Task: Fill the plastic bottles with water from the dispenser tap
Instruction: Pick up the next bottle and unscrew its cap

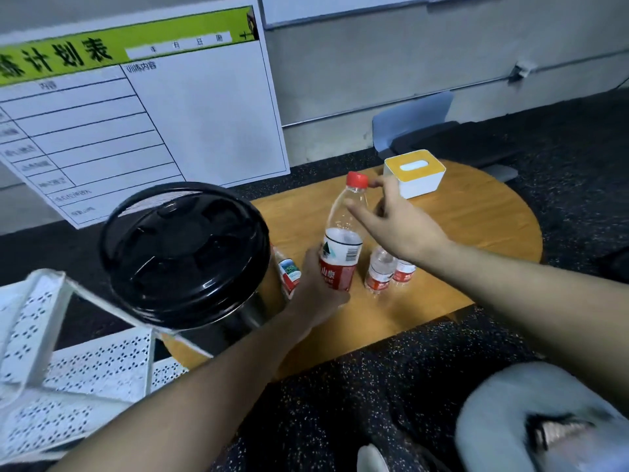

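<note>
A tall clear plastic bottle with a red cap and red-and-white label (342, 240) stands upright on the table. Two smaller clear bottles with red labels (379, 272) (404, 271) stand just right of it; a fourth labelled bottle (287, 272) leans beside the black-lidded metal dispenser (183, 253).

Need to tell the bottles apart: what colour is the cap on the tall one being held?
Red, on the tall bottle; its cap shows clearly in the head view.
</note>
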`<state>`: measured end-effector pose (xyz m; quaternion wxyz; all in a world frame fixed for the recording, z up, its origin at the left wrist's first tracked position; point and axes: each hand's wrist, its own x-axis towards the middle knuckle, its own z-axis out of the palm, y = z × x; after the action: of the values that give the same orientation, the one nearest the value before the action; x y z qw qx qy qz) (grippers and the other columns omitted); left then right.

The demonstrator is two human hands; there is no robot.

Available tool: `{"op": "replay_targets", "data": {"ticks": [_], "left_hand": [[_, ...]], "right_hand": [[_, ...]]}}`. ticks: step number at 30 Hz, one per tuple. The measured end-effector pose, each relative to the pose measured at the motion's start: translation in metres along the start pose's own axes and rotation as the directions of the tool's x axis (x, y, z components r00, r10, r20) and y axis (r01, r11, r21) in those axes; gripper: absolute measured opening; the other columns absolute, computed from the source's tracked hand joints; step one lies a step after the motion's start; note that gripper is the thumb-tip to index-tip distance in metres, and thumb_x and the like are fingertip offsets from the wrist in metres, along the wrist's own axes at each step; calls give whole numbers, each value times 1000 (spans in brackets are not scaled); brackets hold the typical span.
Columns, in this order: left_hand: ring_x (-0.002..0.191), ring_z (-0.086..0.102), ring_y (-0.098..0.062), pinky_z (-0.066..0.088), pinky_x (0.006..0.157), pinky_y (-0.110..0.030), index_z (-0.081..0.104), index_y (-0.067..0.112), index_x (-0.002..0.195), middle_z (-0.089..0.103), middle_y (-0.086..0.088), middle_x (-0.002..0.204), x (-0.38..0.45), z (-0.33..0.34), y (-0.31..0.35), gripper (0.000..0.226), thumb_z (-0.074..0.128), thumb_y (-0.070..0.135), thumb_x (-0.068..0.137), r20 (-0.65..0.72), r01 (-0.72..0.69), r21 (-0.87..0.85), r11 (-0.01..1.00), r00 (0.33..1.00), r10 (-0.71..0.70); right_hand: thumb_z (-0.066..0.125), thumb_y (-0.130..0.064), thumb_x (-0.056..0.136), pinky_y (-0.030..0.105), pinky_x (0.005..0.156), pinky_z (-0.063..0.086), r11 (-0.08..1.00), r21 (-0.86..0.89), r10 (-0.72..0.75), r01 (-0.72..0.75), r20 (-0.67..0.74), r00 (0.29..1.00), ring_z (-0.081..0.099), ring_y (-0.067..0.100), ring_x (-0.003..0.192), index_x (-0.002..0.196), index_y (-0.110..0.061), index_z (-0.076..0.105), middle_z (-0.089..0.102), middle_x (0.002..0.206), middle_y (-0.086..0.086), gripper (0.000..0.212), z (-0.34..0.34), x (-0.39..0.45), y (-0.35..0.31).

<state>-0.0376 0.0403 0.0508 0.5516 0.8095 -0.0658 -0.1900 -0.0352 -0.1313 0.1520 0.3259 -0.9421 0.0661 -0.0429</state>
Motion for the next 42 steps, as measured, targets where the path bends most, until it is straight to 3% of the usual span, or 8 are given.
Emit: {"op": "replay_targets", "data": {"ticks": [11,14,17,20,27,33,38,42], "left_hand": [[125,48,-17,54,98,-38,26,41,147,37,8,135,-107,-56,-43,105,66,-7,62,93,-192,168,967,980,179],[125,47,-18,54,98,-41,22,42,150,38,5,136,-129,-70,-57,107,69,1,63,103,-260,277,925,965,240],[121,53,-15,54,97,-39,25,36,150,43,5,137,-153,-74,-63,103,83,16,67,51,-304,363,881,950,307],[111,58,-12,52,90,-35,32,36,147,50,10,131,-168,-76,-62,99,86,49,66,-72,-257,571,780,930,359],[98,61,-17,53,80,-37,39,32,142,59,7,114,-180,-91,-86,86,79,38,66,-25,-289,726,624,896,444],[98,64,-6,55,87,-24,44,24,141,70,6,115,-176,-95,-104,86,87,29,67,190,-324,410,853,945,268],[96,67,-5,57,82,-27,45,33,133,70,10,107,-169,-99,-134,83,89,26,63,290,-290,213,933,931,223],[91,66,-1,55,74,-20,39,48,130,67,18,107,-182,-101,-140,83,88,24,67,186,-292,311,904,952,244]], "right_hand": [[14,-78,88,35,69,39,883,-463,67,-80,-44,997,50,26,76,85,-27,52,53,71,-1,63,7,-89,-69],[9,-70,93,36,73,37,836,-542,112,-92,4,994,49,26,78,88,-26,60,51,67,-3,67,14,-113,-84],[13,-57,100,43,87,40,832,-549,90,-87,-22,996,57,34,97,98,-17,62,64,97,10,63,28,-133,-95],[11,-49,102,46,91,39,847,-508,216,-157,59,975,54,36,110,139,-19,47,57,120,13,60,47,-145,-96],[-6,-80,82,42,90,42,757,-629,336,-177,142,931,57,32,112,121,-16,62,63,121,14,101,61,-165,-95],[9,-64,95,33,70,44,842,-534,31,73,182,983,59,25,75,59,-16,53,56,64,2,74,72,-168,-87],[9,-66,91,31,54,37,739,-516,-346,434,263,901,50,24,56,69,-20,46,40,52,-7,63,85,-172,-60],[8,-75,88,30,63,49,765,-553,-181,330,308,934,58,21,63,71,-23,48,50,57,-6,67,97,-174,-61]]}}
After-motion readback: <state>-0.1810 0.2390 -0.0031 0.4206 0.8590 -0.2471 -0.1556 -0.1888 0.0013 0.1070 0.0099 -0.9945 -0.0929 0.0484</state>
